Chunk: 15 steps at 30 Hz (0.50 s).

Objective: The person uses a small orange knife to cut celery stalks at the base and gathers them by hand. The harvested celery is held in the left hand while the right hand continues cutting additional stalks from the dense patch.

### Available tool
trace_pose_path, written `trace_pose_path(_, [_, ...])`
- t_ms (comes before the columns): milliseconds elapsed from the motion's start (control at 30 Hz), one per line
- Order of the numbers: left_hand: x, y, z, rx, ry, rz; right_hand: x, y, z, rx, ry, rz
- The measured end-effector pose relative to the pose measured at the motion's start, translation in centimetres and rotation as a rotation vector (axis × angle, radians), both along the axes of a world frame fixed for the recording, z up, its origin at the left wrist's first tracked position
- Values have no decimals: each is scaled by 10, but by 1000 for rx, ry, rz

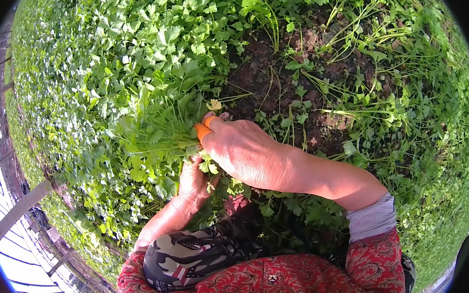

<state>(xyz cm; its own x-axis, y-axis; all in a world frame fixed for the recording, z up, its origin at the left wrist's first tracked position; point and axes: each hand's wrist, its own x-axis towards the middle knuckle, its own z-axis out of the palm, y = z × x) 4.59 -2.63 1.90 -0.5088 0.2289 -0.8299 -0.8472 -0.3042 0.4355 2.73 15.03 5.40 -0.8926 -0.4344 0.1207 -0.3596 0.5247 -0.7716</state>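
Orange covers are on fingers of my right hand (244, 149), which is closed around the stems of a bunch of leafy green plants (156, 129), probably celery or parsley. The leaves of the bunch spread out to the left. Just below it, my left hand (197, 179) is raised close to the stem ends, with a few small leaves between the two hands. Its fingers are partly hidden behind my right hand and the leaves, so its grip does not show. A pale yellow leaf (213, 105) lies by my right fingertips.
Dense standing plants (100, 51) cover the left side. Dark bare soil (257, 75) with scattered stems lies ahead, and flattened, sparser plants (389, 97) are at the right. My knee in camouflage cloth (183, 259) is below my left hand. A pale post (19, 213) stands at the lower left.
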Motion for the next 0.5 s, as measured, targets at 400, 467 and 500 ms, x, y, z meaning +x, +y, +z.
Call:
trace_pose_path(400, [-25, 14, 1, 212, 116, 82, -17, 44, 7, -425, -572, -30])
trace_pose_path(467, [-31, 15, 13, 193, 188, 73, -40, 56, -18, -228, -325, -421])
trace_pose_path(500, [-32, 18, 15, 238, 190, 68, -51, 61, -38, 64, -291, -412])
